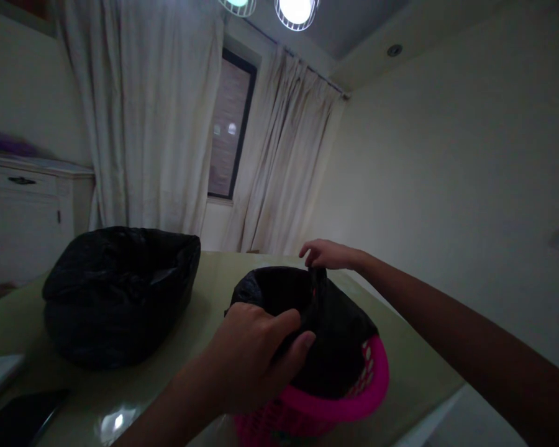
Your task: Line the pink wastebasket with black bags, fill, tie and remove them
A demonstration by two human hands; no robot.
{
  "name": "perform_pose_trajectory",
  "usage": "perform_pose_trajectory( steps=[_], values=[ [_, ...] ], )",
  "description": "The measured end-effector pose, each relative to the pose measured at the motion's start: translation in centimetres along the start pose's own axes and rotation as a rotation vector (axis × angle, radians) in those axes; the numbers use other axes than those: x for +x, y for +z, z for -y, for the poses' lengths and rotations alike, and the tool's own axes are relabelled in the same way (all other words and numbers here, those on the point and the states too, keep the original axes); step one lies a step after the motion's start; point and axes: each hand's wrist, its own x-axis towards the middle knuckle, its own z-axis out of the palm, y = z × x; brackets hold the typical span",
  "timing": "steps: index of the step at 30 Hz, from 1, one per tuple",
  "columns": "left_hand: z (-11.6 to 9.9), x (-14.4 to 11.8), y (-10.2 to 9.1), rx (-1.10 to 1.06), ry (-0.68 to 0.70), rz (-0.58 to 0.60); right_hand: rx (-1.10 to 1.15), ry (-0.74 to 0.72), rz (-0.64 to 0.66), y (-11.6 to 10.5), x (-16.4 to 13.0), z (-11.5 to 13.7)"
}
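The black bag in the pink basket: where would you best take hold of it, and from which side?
Probably at its loose top edge, from above. The bag stands open inside the basket, its rim raised and slack; the left hand pinches the near edge and the right hand the far edge.

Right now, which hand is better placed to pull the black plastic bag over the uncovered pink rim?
Probably the left hand: it grips the black plastic bag on the near side, beside the bare rim of the pink plastic basket. The right hand pinches the far edge.
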Motion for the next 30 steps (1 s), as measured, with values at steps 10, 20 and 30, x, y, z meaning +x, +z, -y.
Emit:
perform_pose_trajectory(
  steps=[10,20,30],
  values=[
    [0.1,-0.1,0.0,0.052,-0.032,-0.110,0.596,-0.579,-0.782,-7.2,-5.2,7.3],
    [2.2,-0.2,-1.8,-0.030,0.003,-0.352,0.184,-0.061,-0.121,-6.6,-6.8,2.9],
    [6.3,-1.7,-3.8,0.076,-0.004,-0.730,0.603,-0.366,-0.565,-7.8,-7.3,1.7]
  ],
)
